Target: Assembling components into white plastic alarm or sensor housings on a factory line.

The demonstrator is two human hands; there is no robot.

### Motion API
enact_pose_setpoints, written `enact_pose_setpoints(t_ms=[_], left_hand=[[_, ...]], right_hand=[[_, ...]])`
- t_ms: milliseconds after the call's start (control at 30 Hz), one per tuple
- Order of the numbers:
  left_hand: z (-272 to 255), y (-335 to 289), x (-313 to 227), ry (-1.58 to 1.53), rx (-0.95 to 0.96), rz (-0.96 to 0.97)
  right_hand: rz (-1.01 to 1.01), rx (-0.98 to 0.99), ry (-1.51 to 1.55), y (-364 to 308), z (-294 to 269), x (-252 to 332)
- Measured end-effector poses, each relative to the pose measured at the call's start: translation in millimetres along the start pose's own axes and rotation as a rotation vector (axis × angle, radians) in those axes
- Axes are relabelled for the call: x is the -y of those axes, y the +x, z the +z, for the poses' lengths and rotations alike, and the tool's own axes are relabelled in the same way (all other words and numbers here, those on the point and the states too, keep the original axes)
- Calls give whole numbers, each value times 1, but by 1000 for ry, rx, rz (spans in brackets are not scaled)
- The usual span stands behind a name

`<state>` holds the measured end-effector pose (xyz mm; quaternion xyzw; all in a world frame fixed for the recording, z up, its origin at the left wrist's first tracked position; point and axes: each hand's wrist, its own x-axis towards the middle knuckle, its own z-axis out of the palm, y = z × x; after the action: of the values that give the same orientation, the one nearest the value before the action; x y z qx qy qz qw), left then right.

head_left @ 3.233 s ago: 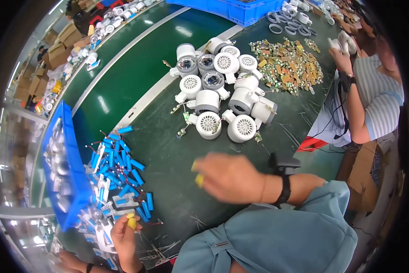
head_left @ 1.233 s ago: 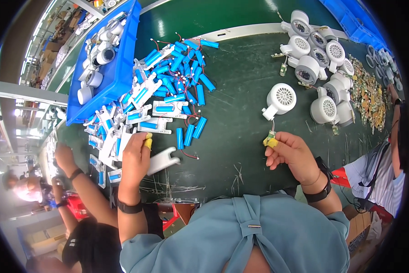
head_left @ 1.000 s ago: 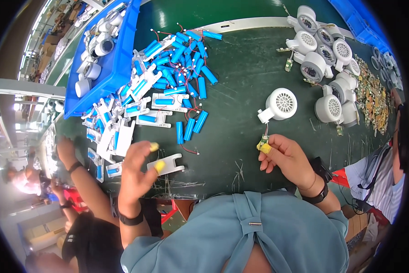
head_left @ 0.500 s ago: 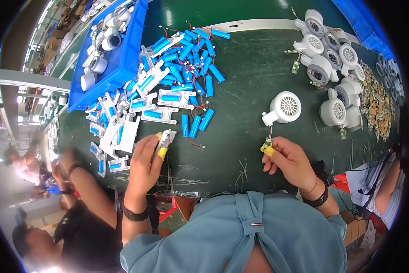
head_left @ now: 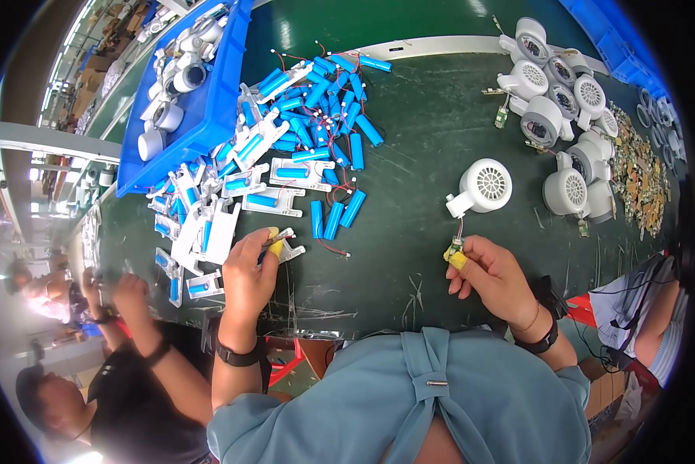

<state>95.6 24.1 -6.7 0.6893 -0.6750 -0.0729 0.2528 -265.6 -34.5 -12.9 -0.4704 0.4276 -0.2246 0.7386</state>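
My left hand [head_left: 247, 274], with yellow tape on the fingertips, pinches a white plastic battery holder [head_left: 289, 249] at the left of the bench; the fingers partly hide it. My right hand [head_left: 493, 277], its thumb taped yellow too, is closed on a small green circuit board [head_left: 457, 244]. A thin red wire runs from the board to a round white fan head [head_left: 487, 184] with a slotted grille, lying just beyond that hand. Between the hands, nearer the left, several loose blue battery cells [head_left: 333, 220] lie in a row.
Wired blue cells [head_left: 316, 97] and white holders with cells [head_left: 264, 203] are piled far left, beside a blue bin [head_left: 228, 116] of fan heads. More fan heads [head_left: 568, 189] and a heap of circuit boards [head_left: 641, 170] lie right. A co-worker in black [head_left: 143, 379] sits left.
My left hand has turned the white holder from nearly upright to a flatter tilt. My right hand stays in place with the circuit board. The co-worker's arms at left have shifted.
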Motion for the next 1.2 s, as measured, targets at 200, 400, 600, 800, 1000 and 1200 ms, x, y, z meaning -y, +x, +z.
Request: enact_pose_setpoints(t_ms=[200,400,600,800,1000,1200], left_hand=[[7,1,-5,-103,-62,88],[23,-2,-35,-361,-49,36],[35,-2,-66,-308,116,161],[44,-1,-74,-583,284,134],[49,5,-91,-608,356,144],[57,5,-100,-513,286,230]], right_hand=[[46,29,-29,-1,10,2],[91,102,-41,6,23,2],[92,128,-9,8,25,0],[124,183,38,5,27,2],[136,216,53,6,25,1],[142,237,36,6,25,3]])
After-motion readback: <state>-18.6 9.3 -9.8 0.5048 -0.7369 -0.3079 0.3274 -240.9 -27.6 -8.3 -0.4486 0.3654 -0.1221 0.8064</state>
